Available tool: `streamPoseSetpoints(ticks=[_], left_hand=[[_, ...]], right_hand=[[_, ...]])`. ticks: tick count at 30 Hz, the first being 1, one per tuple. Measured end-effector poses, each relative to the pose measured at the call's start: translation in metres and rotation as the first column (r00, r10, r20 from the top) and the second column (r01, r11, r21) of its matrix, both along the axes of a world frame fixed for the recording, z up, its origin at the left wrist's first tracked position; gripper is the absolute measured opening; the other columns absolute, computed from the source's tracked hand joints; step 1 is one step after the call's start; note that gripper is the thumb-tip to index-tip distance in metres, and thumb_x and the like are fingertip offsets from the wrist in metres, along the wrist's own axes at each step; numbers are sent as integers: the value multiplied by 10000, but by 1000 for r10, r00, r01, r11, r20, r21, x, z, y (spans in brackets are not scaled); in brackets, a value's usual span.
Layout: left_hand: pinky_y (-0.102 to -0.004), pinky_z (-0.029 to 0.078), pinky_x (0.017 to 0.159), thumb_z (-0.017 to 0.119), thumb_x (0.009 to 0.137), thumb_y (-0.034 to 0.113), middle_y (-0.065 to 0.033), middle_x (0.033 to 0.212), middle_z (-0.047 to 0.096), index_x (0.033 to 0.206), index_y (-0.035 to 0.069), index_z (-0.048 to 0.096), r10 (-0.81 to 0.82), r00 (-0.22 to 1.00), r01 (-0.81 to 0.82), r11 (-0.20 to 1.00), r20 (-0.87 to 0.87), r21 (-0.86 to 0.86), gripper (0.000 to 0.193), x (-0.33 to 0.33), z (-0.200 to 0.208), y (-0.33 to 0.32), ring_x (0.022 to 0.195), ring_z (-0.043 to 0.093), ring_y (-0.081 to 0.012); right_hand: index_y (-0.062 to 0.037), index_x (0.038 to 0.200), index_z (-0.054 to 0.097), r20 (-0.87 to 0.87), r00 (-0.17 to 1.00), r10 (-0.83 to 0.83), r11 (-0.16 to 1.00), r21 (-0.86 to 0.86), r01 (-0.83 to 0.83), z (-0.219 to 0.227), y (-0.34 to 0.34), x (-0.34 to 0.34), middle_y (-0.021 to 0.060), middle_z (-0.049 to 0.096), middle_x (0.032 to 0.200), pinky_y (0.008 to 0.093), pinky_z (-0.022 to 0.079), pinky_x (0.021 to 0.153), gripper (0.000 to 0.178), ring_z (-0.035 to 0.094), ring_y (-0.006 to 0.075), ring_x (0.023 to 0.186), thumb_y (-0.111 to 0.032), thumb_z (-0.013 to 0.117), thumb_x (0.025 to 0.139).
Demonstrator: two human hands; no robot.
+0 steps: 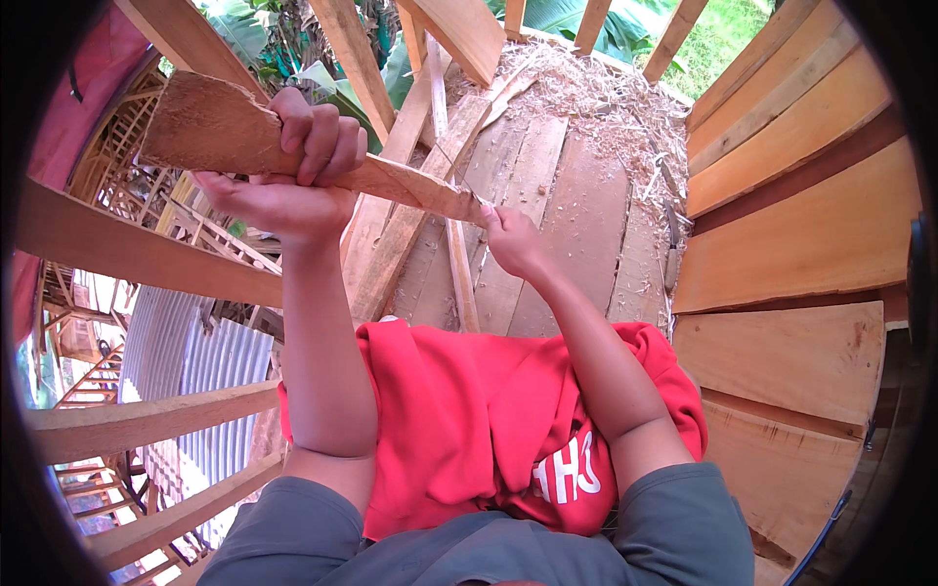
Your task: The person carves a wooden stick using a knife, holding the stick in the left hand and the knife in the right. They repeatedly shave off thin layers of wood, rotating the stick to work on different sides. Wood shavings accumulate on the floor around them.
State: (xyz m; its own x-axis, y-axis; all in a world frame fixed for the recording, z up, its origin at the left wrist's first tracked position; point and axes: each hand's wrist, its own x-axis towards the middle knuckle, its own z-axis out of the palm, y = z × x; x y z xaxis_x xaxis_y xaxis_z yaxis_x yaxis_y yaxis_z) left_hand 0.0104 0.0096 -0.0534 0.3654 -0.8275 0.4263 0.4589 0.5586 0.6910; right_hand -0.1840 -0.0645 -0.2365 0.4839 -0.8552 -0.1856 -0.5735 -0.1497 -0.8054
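A long piece of rough brown wood [210,125], wide at its left end and tapering to a narrow right end, slants across in front of me, raised above the floor. My left hand [311,166] is wrapped round it where the wide part narrows, fingers over the top and palm below. At the narrow tip my right hand [513,240] is closed, its thumb against the wood. A thin dark line shows just beyond that tip; I cannot make out what it is. The right fingers are mostly hidden behind the hand.
Planks [576,210] form the floor, with loose boards [415,220] lying along it. Wood shavings [611,93] heap at the far end. A board wall [791,234] rises on the right; open wooden rails [147,422] run along the left. Red cloth [440,410] covers my lap.
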Motion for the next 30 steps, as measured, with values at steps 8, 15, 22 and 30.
streamPoseSetpoints(ticks=[8,15,22,30], left_hand=[[-213,171,450,480,629,887,81,458,227,682,178,309,-39,999,39,998,-3,-54,731,7,-2,-13,402,174,-52],[-218,195,447,461,678,857,79,453,245,686,178,319,-143,988,151,978,61,-142,693,6,-1,-18,390,209,-57],[-218,198,443,429,689,852,75,460,268,682,171,325,-125,991,128,990,49,-61,689,6,5,-16,393,231,-64],[-213,197,441,445,674,857,77,472,269,704,170,339,-221,970,232,966,96,-114,696,1,3,-16,397,241,-61]], right_hand=[[78,849,610,-20,996,-83,996,-8,83,-10,-2,7,333,604,865,522,437,787,511,586,483,881,-335,350,1002],[74,857,604,-37,995,-95,995,15,96,-15,-6,-1,318,608,839,516,440,778,511,592,471,871,-338,341,1005],[78,893,592,-7,996,-90,992,88,90,-14,-6,0,314,613,842,501,448,792,489,596,468,872,-330,347,1008],[48,817,526,266,964,18,996,-91,7,-13,-3,-3,289,548,718,485,413,648,438,549,464,699,-316,373,1007]])
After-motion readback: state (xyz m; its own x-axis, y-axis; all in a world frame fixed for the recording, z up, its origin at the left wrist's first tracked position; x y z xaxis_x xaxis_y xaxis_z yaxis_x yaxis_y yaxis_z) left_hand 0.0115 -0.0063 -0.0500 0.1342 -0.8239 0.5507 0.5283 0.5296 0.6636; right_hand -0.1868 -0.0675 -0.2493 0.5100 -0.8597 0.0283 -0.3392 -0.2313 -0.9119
